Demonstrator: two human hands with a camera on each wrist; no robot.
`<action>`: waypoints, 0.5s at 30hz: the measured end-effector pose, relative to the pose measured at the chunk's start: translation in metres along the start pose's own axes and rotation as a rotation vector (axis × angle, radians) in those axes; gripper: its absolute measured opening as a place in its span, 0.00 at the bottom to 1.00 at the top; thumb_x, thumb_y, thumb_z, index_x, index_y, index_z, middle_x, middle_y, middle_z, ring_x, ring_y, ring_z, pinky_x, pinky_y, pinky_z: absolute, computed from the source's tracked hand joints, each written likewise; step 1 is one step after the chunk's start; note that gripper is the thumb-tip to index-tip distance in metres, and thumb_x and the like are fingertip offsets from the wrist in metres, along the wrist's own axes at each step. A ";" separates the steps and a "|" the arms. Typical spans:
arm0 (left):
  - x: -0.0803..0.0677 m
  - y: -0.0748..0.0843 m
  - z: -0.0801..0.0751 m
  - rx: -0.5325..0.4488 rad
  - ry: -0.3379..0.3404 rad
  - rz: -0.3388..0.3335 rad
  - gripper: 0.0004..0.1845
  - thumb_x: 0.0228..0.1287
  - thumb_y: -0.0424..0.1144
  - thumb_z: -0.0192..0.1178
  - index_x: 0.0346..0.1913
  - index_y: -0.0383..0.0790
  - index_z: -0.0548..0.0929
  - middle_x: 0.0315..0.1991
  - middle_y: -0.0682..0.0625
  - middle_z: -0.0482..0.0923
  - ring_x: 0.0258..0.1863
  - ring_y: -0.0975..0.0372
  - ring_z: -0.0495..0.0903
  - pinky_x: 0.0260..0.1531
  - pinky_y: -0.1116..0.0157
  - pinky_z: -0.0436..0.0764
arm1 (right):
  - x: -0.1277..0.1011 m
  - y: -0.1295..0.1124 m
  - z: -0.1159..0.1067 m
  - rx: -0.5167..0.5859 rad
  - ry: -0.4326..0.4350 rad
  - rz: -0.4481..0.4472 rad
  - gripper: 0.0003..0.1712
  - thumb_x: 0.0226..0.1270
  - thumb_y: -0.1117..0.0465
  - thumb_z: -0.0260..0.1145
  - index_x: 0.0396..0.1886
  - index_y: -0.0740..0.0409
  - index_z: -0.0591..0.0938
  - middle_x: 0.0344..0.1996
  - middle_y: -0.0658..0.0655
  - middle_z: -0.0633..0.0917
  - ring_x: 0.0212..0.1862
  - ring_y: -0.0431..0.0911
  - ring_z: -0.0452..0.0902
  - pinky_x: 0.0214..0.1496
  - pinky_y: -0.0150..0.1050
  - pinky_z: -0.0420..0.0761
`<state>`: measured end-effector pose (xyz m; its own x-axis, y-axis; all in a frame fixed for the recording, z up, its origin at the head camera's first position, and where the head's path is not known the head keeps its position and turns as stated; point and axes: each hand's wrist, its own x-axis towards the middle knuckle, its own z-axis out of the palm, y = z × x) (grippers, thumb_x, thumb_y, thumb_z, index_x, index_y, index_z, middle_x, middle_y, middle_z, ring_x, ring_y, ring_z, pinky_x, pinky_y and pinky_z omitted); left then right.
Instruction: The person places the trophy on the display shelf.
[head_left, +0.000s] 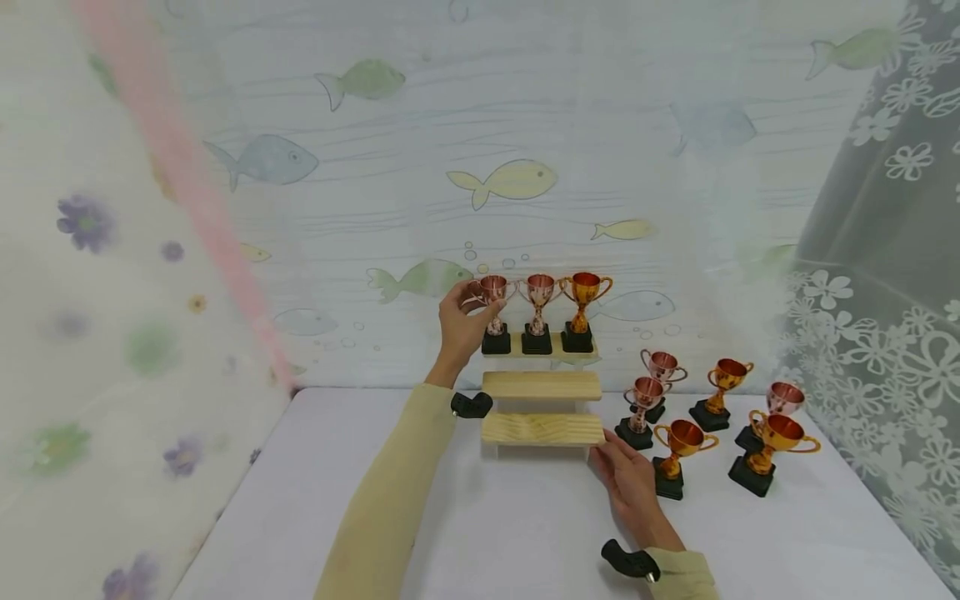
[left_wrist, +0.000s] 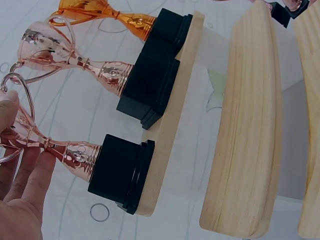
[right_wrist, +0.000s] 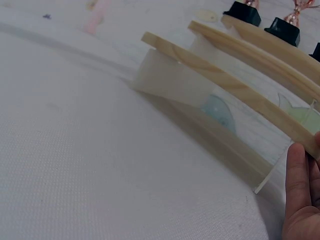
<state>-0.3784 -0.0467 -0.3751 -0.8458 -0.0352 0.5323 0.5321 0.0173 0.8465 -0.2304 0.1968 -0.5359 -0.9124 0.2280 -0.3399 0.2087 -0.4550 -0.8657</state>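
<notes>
"Where's the left hand (head_left: 467, 327)?"
"At the top step (head_left: 517, 346) of the stand (head_left: 540, 386), fingers clamped on its leftmost rose-gold trophy (head_left: 496, 327), base on that step"
"And the right hand (head_left: 632, 485)?"
"Thumb and fingers pinching the stand's bottom step (head_left: 542, 428) at its right end"

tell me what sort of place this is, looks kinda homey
Probably a curtained-off corner at home or a makeshift recording spot, though I can't say which. A fish-print hanging backs a white-covered table, where a stepped stand holds three small trophies.
</notes>
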 end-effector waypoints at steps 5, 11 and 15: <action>0.000 0.000 0.001 -0.008 -0.005 -0.008 0.23 0.61 0.30 0.72 0.58 0.29 0.78 0.51 0.35 0.77 0.50 0.43 0.81 0.44 0.63 0.85 | 0.000 0.000 -0.001 0.002 0.000 -0.005 0.30 0.79 0.65 0.54 0.77 0.62 0.64 0.72 0.63 0.68 0.45 0.32 0.84 0.59 0.30 0.81; 0.000 -0.001 0.006 -0.008 0.017 0.041 0.20 0.60 0.28 0.71 0.54 0.30 0.79 0.47 0.42 0.78 0.46 0.50 0.82 0.43 0.62 0.86 | -0.002 -0.001 0.001 0.001 -0.001 -0.017 0.30 0.79 0.65 0.54 0.77 0.63 0.64 0.70 0.62 0.70 0.46 0.32 0.84 0.59 0.30 0.81; 0.001 -0.001 0.008 -0.001 0.020 0.036 0.21 0.60 0.28 0.72 0.56 0.30 0.79 0.49 0.40 0.78 0.47 0.48 0.82 0.44 0.61 0.87 | -0.003 -0.002 0.002 0.002 0.003 -0.019 0.30 0.79 0.64 0.55 0.77 0.63 0.64 0.72 0.63 0.69 0.46 0.32 0.83 0.59 0.30 0.81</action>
<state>-0.3798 -0.0390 -0.3757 -0.8249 -0.0541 0.5626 0.5626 0.0179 0.8266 -0.2289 0.1953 -0.5328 -0.9150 0.2395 -0.3247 0.1907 -0.4525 -0.8711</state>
